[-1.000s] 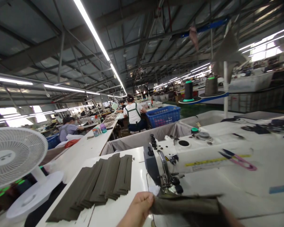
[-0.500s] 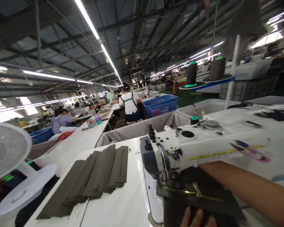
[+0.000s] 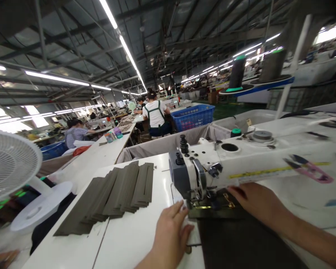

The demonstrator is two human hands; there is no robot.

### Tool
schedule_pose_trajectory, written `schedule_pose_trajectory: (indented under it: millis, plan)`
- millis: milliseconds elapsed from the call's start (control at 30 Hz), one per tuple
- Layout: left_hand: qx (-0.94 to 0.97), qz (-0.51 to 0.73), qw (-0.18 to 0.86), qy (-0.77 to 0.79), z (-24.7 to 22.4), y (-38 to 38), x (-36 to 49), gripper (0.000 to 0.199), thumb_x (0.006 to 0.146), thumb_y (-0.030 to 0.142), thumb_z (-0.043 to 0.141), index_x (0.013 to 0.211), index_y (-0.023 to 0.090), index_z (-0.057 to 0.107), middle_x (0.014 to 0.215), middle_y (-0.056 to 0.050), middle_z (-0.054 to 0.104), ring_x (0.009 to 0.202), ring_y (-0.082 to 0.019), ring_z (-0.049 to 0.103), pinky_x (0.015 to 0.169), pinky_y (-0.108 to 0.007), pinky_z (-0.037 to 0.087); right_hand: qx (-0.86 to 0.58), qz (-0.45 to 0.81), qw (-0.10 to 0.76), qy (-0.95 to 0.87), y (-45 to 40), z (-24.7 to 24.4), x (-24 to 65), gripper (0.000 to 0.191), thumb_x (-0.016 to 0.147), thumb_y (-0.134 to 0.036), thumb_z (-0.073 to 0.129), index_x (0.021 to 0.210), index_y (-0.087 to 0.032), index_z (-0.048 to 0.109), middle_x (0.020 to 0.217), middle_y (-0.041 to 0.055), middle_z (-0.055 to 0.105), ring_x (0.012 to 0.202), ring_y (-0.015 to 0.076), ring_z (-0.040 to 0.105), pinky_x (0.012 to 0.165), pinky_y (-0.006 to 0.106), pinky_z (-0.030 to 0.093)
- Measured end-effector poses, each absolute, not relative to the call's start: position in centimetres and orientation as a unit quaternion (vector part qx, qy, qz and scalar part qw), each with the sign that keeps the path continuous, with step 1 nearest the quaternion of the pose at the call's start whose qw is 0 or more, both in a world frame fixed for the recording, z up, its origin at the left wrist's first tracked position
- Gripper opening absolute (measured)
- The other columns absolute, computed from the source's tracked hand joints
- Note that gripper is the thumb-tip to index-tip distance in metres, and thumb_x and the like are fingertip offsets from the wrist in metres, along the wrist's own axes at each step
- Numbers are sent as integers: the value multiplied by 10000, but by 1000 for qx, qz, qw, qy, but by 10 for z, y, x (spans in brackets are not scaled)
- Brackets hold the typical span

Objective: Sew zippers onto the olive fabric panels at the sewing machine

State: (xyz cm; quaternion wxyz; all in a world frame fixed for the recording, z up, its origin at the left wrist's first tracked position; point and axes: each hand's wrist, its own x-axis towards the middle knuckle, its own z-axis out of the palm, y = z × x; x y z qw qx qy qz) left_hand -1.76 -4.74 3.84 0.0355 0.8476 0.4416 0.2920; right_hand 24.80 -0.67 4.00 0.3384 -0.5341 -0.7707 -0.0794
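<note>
A dark olive fabric piece [image 3: 226, 239] lies under the needle area of a white sewing machine [image 3: 240, 160]. A gold-toothed zipper [image 3: 205, 207] runs across it, with a gold zipper pull [image 3: 229, 200] to the right of the needle. My left hand [image 3: 170, 231] is on the table just left of the presser foot [image 3: 197, 196], thumb and fingers apart, close to the fabric's left edge. Behind the zipper pull, under the machine arm, my right hand [image 3: 249, 200] has curled fingers at the fabric's far edge; its fingertips are partly hidden.
Stacked olive fabric strips [image 3: 123, 190] lie fanned on the table to the left. Beyond them stands a white fan [image 3: 11, 168]. Pink-handled thread snips [image 3: 310, 169] rest on the machine arm. Thread cones [image 3: 236, 74] stand behind. A co-worker [image 3: 156, 114] sits ahead near a blue crate [image 3: 193, 116].
My left hand has come up from the fabric's near part to beside the presser foot. My right hand has come into view behind the zipper pull. The fabric has turned and shifted.
</note>
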Motion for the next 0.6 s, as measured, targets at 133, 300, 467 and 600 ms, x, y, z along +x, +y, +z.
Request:
schedule_pose_trajectory:
  millis: [133,300,467,600]
  plan:
    - [860,299,31,411,31,-35,-11,188,776,84,567,887,193,672,1069,-71,668,1029,-237,608,944,-464,465,-431,-90,340,-831,-47,23,212,286,919,-236,361,960,-204,643,934,72,670,873,210,633,782,359,523]
    - [846,337,5,412,16,-35,-1,181,812,84,537,856,188,677,1036,-78,682,985,-215,635,914,-420,500,-383,-92,301,-868,-34,12,180,330,813,-47,388,1053,-109,606,1021,135,664,954,222,627,843,366,515]
    - [856,326,1,401,17,-36,-4,189,847,103,507,878,182,677,1061,-91,671,1005,-213,628,916,-397,504,-362,6,291,-886,-22,24,187,303,792,-46,377,929,-171,617,944,88,679,913,192,637,800,313,523]
    - [868,306,-13,390,18,-35,-3,209,865,105,475,906,163,671,1081,-115,659,1035,-226,611,920,-402,502,-344,10,298,-891,-21,29,188,297,799,-54,379,932,-166,619,925,93,674,894,201,634,809,330,511]
